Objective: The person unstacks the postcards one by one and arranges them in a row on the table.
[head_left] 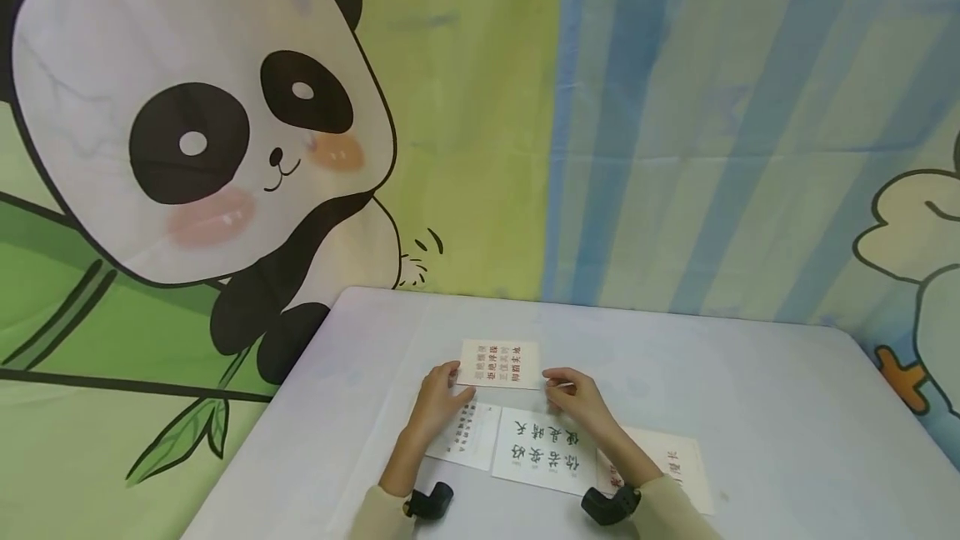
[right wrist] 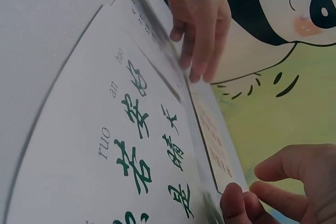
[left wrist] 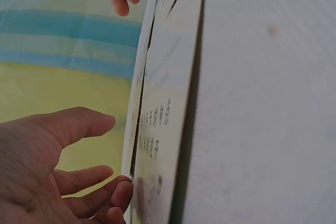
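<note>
A: Behind the smooth white table (head_left: pixel 765 415), we saw a cloth backdrop (head_left: pixel 465 107) in yellow-green and striped blue. Where was the card being worked on?

B: The cream rectangular paper card with red and brown characters (head_left: pixel 498 363) lay flat beyond a row of three more. We made out a white card with small dark writing (head_left: pixel 483 440), a white card with large dark-green characters (head_left: pixel 546 450) and a cream card with red lettering (head_left: pixel 678 461), the last partly hidden by the right forearm (head_left: pixel 630 457).

A: And the hands?

B: The left hand (head_left: pixel 435 402) was at the far card's left edge, thumb and fingers spread well apart. The right hand (head_left: pixel 581 398) was at its right edge, fingers loosely bent, thumb apart. We saw neither gripping anything; whether the fingertips touched the edges, we couldn't tell.

A: Which step was it?

B: We judged it to be placing or squaring up that card. The next move, we thought, called for a light, even nudge from both sides, or simply a clean withdrawal.
</note>
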A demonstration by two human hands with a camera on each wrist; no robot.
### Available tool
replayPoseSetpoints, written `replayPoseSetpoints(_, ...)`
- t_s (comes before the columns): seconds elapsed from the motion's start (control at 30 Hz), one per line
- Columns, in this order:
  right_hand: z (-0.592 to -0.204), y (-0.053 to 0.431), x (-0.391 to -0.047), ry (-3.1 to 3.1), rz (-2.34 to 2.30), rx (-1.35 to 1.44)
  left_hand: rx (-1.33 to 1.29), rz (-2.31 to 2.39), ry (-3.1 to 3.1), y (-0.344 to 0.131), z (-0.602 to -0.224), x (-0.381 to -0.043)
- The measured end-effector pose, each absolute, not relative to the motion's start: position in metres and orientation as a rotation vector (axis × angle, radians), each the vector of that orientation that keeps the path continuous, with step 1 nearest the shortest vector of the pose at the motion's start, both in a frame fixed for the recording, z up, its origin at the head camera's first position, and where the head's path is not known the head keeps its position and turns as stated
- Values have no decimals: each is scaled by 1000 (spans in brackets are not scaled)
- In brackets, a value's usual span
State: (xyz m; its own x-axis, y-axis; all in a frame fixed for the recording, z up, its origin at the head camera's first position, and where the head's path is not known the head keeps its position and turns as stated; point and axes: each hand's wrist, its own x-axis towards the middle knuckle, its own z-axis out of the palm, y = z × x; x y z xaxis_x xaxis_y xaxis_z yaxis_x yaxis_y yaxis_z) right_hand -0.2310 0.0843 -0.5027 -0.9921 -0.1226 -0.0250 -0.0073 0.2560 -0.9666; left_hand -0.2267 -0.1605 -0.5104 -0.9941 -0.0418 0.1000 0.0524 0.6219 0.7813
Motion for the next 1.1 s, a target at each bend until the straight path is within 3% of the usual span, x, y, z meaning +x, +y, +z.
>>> replayPoseSetpoints(0.47, -517, 72, -243, 2500, -1682, -173, -26, -1380, -2726, -157, -512, -229)
replayPoseSetpoints(1.1, -518, 75, -238, 2472, -1856, -26, -12, -1417, -2678, -155, -510, -228)
